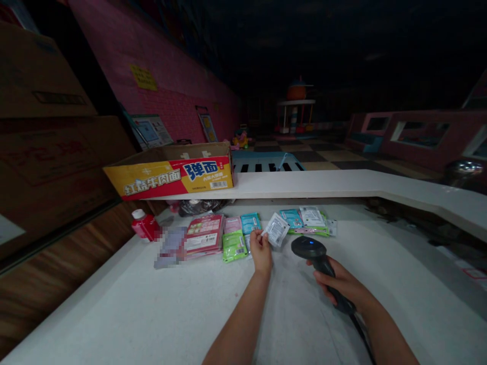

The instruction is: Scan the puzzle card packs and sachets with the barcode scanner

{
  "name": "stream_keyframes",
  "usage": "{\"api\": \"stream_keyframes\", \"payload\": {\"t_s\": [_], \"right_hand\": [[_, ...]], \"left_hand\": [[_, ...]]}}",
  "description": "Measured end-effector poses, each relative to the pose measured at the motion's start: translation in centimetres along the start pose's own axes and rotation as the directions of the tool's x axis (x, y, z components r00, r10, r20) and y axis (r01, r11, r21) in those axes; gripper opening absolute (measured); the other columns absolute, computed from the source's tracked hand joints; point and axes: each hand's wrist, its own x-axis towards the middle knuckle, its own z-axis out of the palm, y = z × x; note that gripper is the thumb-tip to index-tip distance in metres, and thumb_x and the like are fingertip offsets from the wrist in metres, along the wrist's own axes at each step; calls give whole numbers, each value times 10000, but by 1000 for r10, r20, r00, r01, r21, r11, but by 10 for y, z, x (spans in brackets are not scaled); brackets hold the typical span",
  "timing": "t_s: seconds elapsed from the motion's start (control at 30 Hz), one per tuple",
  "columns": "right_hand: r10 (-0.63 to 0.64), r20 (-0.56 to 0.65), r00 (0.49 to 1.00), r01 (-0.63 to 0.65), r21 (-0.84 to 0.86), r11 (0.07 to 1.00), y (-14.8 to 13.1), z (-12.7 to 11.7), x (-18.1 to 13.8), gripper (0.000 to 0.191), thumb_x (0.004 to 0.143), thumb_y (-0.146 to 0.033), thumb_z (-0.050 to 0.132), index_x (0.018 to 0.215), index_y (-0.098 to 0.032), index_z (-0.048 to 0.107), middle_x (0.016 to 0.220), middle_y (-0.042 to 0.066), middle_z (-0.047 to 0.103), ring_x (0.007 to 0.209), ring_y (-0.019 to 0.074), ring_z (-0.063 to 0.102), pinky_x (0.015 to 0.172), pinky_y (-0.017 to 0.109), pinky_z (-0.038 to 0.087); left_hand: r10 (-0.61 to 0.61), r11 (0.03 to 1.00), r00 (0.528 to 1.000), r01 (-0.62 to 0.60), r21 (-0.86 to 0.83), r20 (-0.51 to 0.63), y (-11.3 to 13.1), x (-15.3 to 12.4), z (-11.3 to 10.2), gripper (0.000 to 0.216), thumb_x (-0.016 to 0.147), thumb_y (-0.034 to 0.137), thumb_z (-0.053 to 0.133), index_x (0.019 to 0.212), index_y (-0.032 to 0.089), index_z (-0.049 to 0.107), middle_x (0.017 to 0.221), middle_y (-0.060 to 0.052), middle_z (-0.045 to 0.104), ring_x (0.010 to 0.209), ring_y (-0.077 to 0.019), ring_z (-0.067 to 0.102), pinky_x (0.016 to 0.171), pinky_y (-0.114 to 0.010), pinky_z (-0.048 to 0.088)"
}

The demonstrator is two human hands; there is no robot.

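Observation:
My left hand pinches the edge of a small white printed packet, raised a little over the table. In my right hand is a black barcode scanner, gripped round its handle; a blue light shows on its head, which points toward the packet. Beside my left hand lie a green packet, a blue packet and a pink packet. Behind the scanner rests a second group, with a blue packet and a white packet on top.
The white table has a raised white shelf along its back, bearing an open noodle carton. On the left are red flat packs, a red bottle and stacked cardboard boxes. The scanner's cable trails toward me.

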Motion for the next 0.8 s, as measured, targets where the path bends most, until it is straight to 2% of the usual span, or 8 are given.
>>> {"api": "stream_keyframes", "payload": {"t_s": [0.13, 0.3, 0.5, 0.6, 0.8], "right_hand": [[14, 38, 999, -12, -53, 999, 3, -8, -2, 500, 747, -549, 710, 1063, -191, 565, 526, -68, 526, 353, 105, 470, 356, 221, 377], [13, 9, 1000, -13, 22, 1000, 2, -7, -9, 458, 729, -516, 745, 1018, -189, 606, 514, -55, 529, 333, 94, 449, 336, 200, 329], [7, -1, 1000, -7, 32, 999, -2, -3, -11, 471, 723, -507, 760, 1024, -177, 612, 492, -65, 516, 327, 89, 445, 345, 194, 334], [-9, -22, 1000, 10, 86, 996, -2, 0, -8, 485, 719, -508, 764, 1037, -179, 604, 515, -64, 529, 319, 83, 443, 335, 191, 330], [-35, -145, 989, 78, 304, 949, 2, 10, 7, 462, 715, -489, 770, 1022, -187, 602, 551, -63, 535, 320, 82, 444, 317, 194, 345]], "left_hand": [[16, 998, 1000, -15, 64, -5, 0, -2, -2, 207, 826, 379, 599, 875, 204, 500, 718, 7, 612, 677, -137, 606, 624, -221, 461], [0, 985, 999, 6, 172, -36, 6, -2, -2, 116, 842, 315, 567, 850, 210, 519, 754, -12, 608, 724, -152, 618, 653, -238, 488], [23, 993, 1000, -22, 118, -7, 2, -1, -3, 141, 846, 316, 564, 892, 200, 499, 777, -12, 622, 737, -146, 622, 695, -244, 488], [27, 994, 1000, -28, 110, 6, -2, 0, -3, 168, 850, 349, 558, 902, 202, 496, 796, -21, 626, 749, -150, 624, 695, -245, 486], [29, 993, 1000, -30, 117, 13, 1, 0, -1, 181, 823, 358, 577, 867, 198, 505, 784, -19, 628, 763, -155, 638, 697, -244, 492]]}}
